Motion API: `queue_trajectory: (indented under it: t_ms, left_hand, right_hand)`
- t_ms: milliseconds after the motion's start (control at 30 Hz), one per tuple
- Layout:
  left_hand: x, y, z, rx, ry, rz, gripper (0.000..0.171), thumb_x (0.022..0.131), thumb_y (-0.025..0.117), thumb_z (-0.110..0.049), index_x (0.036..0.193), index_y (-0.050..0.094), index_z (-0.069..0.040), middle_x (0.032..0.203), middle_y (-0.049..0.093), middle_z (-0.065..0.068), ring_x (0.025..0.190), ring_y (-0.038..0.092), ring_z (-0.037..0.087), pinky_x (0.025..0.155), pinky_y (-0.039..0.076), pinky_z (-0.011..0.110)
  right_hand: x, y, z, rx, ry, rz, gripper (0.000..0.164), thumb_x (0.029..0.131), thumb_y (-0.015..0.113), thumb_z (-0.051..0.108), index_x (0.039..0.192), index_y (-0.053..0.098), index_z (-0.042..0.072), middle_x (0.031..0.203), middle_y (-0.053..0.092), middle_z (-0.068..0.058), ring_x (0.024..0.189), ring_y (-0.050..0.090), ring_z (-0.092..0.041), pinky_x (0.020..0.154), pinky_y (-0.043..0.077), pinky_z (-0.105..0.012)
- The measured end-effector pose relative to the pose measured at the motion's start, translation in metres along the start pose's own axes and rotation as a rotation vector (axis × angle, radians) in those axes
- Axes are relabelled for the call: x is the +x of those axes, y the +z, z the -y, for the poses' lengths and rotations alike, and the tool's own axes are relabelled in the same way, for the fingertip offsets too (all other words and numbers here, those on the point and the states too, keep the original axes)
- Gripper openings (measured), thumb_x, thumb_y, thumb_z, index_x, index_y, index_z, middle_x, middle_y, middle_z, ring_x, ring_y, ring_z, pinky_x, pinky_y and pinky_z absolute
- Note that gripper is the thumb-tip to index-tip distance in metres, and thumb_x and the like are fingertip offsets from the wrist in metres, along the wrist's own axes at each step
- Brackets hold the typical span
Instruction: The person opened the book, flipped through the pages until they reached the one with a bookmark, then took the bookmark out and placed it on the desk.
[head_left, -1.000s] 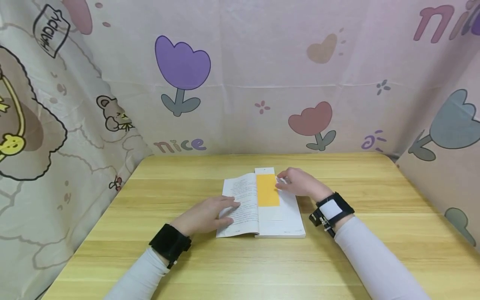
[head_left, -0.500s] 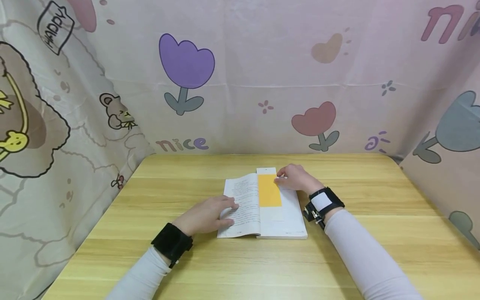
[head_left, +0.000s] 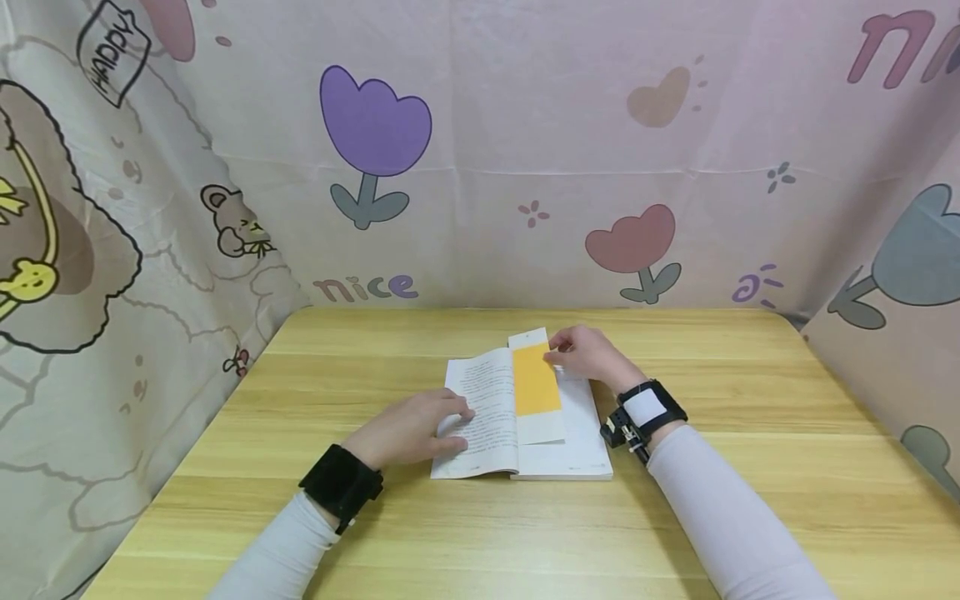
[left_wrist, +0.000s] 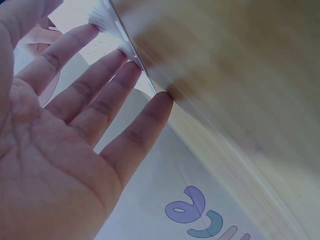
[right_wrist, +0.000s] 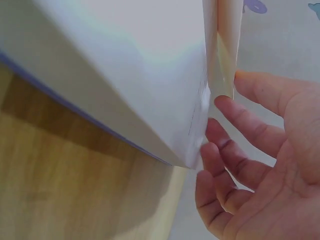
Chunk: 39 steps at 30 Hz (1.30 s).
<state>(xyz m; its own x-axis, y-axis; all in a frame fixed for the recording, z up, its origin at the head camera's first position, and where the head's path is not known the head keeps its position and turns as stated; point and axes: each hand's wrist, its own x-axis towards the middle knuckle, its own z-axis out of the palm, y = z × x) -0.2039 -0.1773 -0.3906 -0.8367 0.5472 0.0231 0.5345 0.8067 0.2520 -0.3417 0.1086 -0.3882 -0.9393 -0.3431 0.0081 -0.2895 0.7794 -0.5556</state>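
Note:
An open book with printed text on its left page lies on the table. On its right page is a yellow-and-white bookmark, its top end sticking out past the book's far edge and its lower end slightly raised. My right hand pinches the bookmark's right edge near the top between thumb and forefinger; in the right wrist view the bookmark stands between those fingertips, beside the book's pages. My left hand rests on the left page with fingers extended. In the left wrist view, its fingertips touch the book's edge.
The wooden table spreads around the book on all sides. A printed cloth with flowers hangs behind the table and along both sides. Both wrists wear black straps.
My right hand has closed on the bookmark's edge and lifted it slightly, so it now tilts leftward at the top. My left hand stays on the left page.

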Motion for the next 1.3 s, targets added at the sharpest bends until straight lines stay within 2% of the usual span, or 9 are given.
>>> queue_trajectory:
  t_ms: [100,300,533,700,867,1000,1167,1300]
  left_hand:
    - [0.000,0.000,0.000,0.002,0.001,-0.009,0.039,0.088,0.067,-0.042,0.120,0.066,-0.020,0.123,0.058,-0.002,0.109,0.053,0.014,0.094,0.045,0.035]
    - [0.001,0.000,0.001,0.017,0.009,-0.019,0.039,0.087,0.067,-0.043,0.119,0.066,-0.020,0.121,0.058,-0.001,0.107,0.053,0.015,0.093,0.045,0.035]
    - [0.002,0.001,0.000,0.021,0.002,-0.020,0.039,0.087,0.067,-0.044,0.118,0.067,-0.021,0.121,0.058,-0.001,0.105,0.053,0.014,0.092,0.046,0.034]
    - [0.003,0.001,0.001,0.022,0.002,-0.020,0.038,0.087,0.067,-0.044,0.118,0.067,-0.021,0.121,0.058,-0.002,0.105,0.053,0.013,0.092,0.046,0.034]
    - [0.004,0.001,0.001,0.022,0.014,-0.023,0.038,0.088,0.067,-0.043,0.118,0.067,-0.020,0.121,0.058,-0.001,0.105,0.053,0.014,0.093,0.046,0.034]
    - [0.004,0.001,0.001,0.020,0.011,-0.020,0.039,0.087,0.067,-0.043,0.118,0.067,-0.020,0.121,0.058,0.000,0.106,0.053,0.014,0.093,0.045,0.034]
    - [0.004,0.003,0.003,0.026,0.020,-0.033,0.036,0.086,0.068,-0.042,0.115,0.067,-0.021,0.118,0.059,-0.003,0.104,0.053,0.013,0.092,0.046,0.033]
    - [0.004,0.004,0.004,0.023,0.017,-0.037,0.036,0.084,0.071,-0.042,0.113,0.067,-0.021,0.117,0.059,-0.004,0.104,0.053,0.012,0.092,0.045,0.033]
  right_hand:
    - [-0.001,-0.001,0.001,0.006,-0.005,-0.022,0.029,0.089,0.069,0.030,0.108,0.068,0.008,0.097,0.059,-0.006,0.086,0.051,-0.023,0.065,0.045,-0.030]
    - [-0.006,-0.002,0.010,0.044,0.008,-0.042,0.027,0.088,0.070,0.026,0.107,0.067,0.007,0.089,0.059,-0.007,0.079,0.053,-0.022,0.061,0.045,-0.028]
    - [-0.009,-0.003,0.021,0.200,0.063,0.008,0.034,0.088,0.070,0.017,0.117,0.059,0.004,0.088,0.062,-0.011,0.070,0.064,-0.020,0.061,0.055,-0.028]
    - [-0.009,-0.004,0.021,0.264,0.072,0.021,0.034,0.088,0.070,0.012,0.117,0.057,0.002,0.089,0.061,-0.013,0.067,0.065,-0.019,0.063,0.057,-0.031]
    - [-0.012,-0.012,0.015,0.309,0.084,0.003,0.034,0.088,0.069,0.010,0.118,0.056,0.002,0.091,0.061,-0.015,0.067,0.065,-0.021,0.062,0.057,-0.030]
    - [-0.016,-0.020,0.007,0.305,0.074,-0.011,0.034,0.089,0.068,0.010,0.120,0.055,0.003,0.091,0.060,-0.015,0.068,0.065,-0.021,0.063,0.057,-0.030]
    - [-0.023,-0.028,-0.005,0.299,0.032,-0.001,0.033,0.090,0.068,0.010,0.118,0.055,0.000,0.087,0.061,-0.016,0.069,0.066,-0.029,0.066,0.057,-0.038]
    - [-0.029,-0.037,-0.019,0.299,0.032,-0.001,0.034,0.089,0.068,0.009,0.119,0.054,-0.002,0.087,0.061,-0.016,0.073,0.066,-0.034,0.068,0.057,-0.042]
